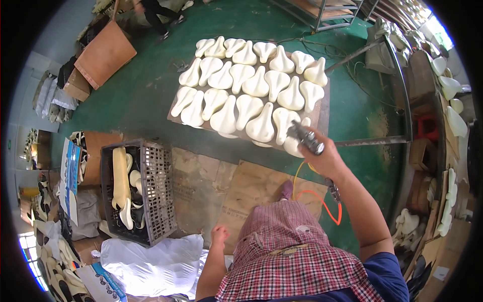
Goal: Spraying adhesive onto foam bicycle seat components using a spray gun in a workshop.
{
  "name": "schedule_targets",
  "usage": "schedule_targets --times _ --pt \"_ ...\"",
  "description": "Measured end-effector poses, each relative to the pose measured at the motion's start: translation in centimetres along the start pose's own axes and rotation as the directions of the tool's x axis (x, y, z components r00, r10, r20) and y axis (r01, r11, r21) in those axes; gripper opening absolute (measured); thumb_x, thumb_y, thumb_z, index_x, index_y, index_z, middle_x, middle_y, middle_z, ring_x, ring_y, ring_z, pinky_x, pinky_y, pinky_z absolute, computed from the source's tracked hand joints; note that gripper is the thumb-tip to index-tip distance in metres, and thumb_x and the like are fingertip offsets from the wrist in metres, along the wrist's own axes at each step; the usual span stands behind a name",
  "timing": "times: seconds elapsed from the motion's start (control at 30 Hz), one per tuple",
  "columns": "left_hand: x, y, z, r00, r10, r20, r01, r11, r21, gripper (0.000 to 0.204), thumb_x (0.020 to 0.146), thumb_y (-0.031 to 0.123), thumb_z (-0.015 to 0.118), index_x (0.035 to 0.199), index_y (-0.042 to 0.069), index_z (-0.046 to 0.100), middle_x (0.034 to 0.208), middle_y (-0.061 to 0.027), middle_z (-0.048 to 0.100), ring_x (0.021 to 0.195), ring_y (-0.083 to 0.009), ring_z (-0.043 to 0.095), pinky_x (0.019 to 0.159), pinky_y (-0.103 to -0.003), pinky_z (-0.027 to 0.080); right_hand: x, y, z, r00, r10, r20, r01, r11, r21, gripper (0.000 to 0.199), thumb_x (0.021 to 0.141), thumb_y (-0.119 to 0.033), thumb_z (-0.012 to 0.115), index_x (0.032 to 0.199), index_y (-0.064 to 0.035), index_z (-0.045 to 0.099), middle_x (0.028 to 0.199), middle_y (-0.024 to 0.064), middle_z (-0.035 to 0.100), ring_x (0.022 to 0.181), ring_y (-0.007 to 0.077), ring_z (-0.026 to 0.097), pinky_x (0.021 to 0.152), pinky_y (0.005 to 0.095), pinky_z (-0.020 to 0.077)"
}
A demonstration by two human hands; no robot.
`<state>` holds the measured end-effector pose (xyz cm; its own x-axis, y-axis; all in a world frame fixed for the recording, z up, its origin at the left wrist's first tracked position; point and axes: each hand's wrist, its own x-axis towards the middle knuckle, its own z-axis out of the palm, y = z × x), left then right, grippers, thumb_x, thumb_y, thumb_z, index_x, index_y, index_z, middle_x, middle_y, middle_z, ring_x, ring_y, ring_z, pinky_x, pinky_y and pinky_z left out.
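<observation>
My right hand (326, 160) grips a metal air tool (307, 138) with an orange hose (327, 206) trailing down by my arm. The tool points at the near right end of a brown board (322, 113) on the green floor, covered with several cream saddle-shaped foam pads (251, 83). My left hand (219, 234) hangs low by my checked apron, fingers loosely curled, holding nothing.
A dark plastic crate (158, 191) with cream pads stands at the left, on flattened cardboard (211, 186). A white plastic bag (151, 261) lies below it. A metal rack (397, 85) with more pads runs along the right. A person (156, 12) walks at the top.
</observation>
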<state>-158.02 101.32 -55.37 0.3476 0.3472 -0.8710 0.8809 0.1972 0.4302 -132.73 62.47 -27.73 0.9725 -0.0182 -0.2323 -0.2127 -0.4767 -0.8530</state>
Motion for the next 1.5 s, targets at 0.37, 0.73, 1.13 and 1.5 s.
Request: schedule_targets --times 0.37,0.73,1.13,1.5 --pt "0.2 -1.7 -4.6 0.991 -0.086 -0.098 0.086 0.996 -0.007 0.027 0.082 0.012 0.058 0.108 0.009 0.055 0.088 -0.0099 0.062 0.066 -0.0258 0.065 0.056 -0.035 0.051 -1.8 0.1 0.4 0.991 0.021 -0.135 -0.009 0.996 0.088 0.047 0.083 -0.019 0.068 0.126 -0.0052 0.054 0.086 0.0127 0.065 0.076 0.0208 0.06 0.074 0.033 0.0497" --pt "-0.3 -1.0 1.4 1.0 -0.026 -0.006 0.026 0.995 0.093 0.031 0.085 0.019 0.059 0.114 0.009 0.053 0.088 -0.0078 0.063 0.065 -0.0225 0.065 0.055 -0.036 0.049 2.3 2.8 -5.9 0.963 -0.04 -0.265 0.058 0.997 0.057 0.049 0.083 -0.015 0.068 0.129 -0.0055 0.053 0.078 0.0059 0.062 0.064 0.0105 0.059 0.061 0.0274 0.0495" --pt "-0.5 -0.3 2.0 1.0 -0.014 0.011 0.013 0.998 0.059 0.027 0.087 0.017 0.059 0.113 0.008 0.055 0.09 -0.0091 0.063 0.065 -0.0238 0.064 0.058 -0.035 0.049 1.5 2.6 -6.4 0.972 0.053 -0.229 -0.009 0.982 0.191 0.045 0.085 -0.014 0.065 0.128 -0.0074 0.054 0.073 0.003 0.06 0.059 0.0107 0.056 0.058 0.0283 0.0484" --pt "0.6 -1.1 -2.5 0.999 0.017 0.036 -0.023 0.988 0.153 0.024 0.088 0.019 0.058 0.11 0.009 0.056 0.089 -0.0083 0.065 0.066 -0.0219 0.065 0.057 -0.033 0.048 -6.8 2.1 -2.5 0.981 0.117 -0.154 -0.094 0.984 0.15 0.047 0.084 -0.017 0.067 0.129 -0.0074 0.053 0.078 0.0045 0.062 0.064 0.0114 0.057 0.063 0.0292 0.0489"
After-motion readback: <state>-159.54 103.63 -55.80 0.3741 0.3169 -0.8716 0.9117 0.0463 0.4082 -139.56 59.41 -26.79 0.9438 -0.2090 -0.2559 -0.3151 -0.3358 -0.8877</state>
